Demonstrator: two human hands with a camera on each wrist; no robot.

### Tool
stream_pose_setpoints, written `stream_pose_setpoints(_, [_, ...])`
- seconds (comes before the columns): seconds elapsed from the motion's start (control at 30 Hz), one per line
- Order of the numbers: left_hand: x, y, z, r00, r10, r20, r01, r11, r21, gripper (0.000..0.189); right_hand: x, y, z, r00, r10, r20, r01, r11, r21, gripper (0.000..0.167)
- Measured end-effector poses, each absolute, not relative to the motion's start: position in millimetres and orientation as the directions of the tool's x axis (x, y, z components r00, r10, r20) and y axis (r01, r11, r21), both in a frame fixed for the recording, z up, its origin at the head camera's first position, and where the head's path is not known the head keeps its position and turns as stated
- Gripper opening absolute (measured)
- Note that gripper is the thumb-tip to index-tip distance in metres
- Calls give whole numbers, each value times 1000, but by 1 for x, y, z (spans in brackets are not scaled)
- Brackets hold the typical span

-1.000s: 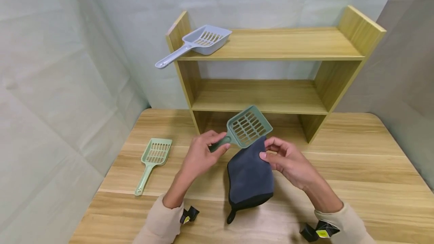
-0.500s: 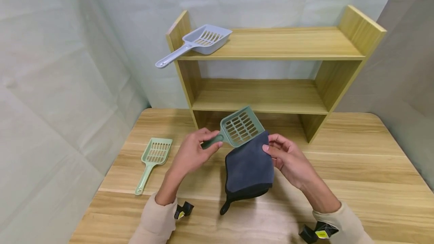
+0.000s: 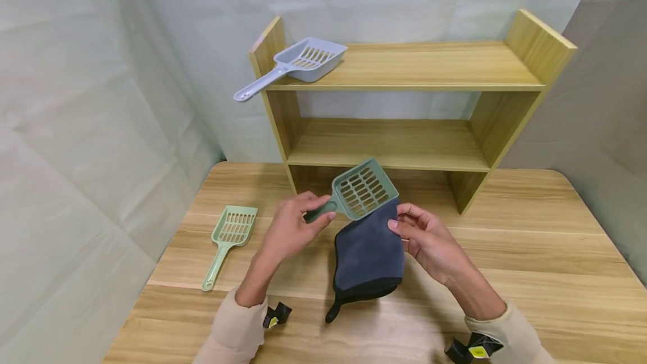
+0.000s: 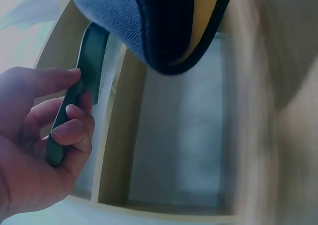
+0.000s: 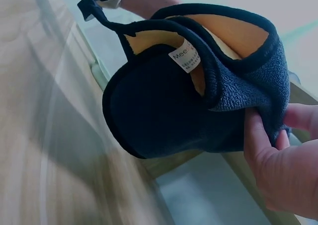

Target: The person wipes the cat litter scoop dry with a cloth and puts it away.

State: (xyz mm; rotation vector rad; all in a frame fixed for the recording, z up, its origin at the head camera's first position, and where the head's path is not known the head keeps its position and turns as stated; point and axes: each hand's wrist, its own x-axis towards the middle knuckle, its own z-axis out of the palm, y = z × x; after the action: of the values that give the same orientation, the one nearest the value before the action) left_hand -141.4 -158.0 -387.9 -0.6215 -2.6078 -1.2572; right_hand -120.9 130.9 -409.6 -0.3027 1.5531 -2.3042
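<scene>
In the head view my left hand point(image 3: 290, 226) pinches the handle of a dark green slotted litter scoop point(image 3: 365, 190), its head tilted up to the right. My right hand point(image 3: 429, 240) pinches the upper edge of a dark blue cloth point(image 3: 369, 251), which hangs below the scoop and meets its lower right edge. In the right wrist view the cloth point(image 5: 164, 101) shows black binding, a yellow-orange lining, a white label and a hanging loop. The left wrist view has the fingers curled round the scoop's handle point(image 4: 62, 120), with the scoop's head partly behind the cloth.
A light green scoop point(image 3: 229, 235) lies on the wooden table point(image 3: 546, 274) at the left. A grey-blue scoop point(image 3: 310, 58) rests on the top board of the wooden shelf point(image 3: 440, 66), its handle jutting past the left end. The shelf stands just behind the hands.
Both the held scoop and the cloth have shifted slightly left over the second, with a small move back right in the last half. Both hands keep their hold.
</scene>
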Motion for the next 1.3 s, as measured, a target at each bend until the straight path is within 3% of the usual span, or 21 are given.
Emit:
stream_pose_setpoints(0.3, [-141, -151, -393, -893, 284, 349, 450, 531, 718, 41, -118, 125, -413, -899, -437, -22, 178, -319, -931, 20])
stream_pose_setpoints(0.8, [-142, -166, -385, -910, 306, 281, 411, 570, 711, 40, -123, 129, -406, -953, -293, -81, 199, -400, -894, 22])
stream_pose_setpoints(1.03, [-141, -163, -386, -904, 314, 290, 423, 561, 712, 40, -119, 124, -411, -928, -358, -102, 231, -337, -913, 19])
stream_pose_setpoints(1.3, [-140, -158, -386, -897, 318, 308, 439, 557, 705, 39, -115, 117, -418, -861, -496, -111, 215, -158, -964, 17])
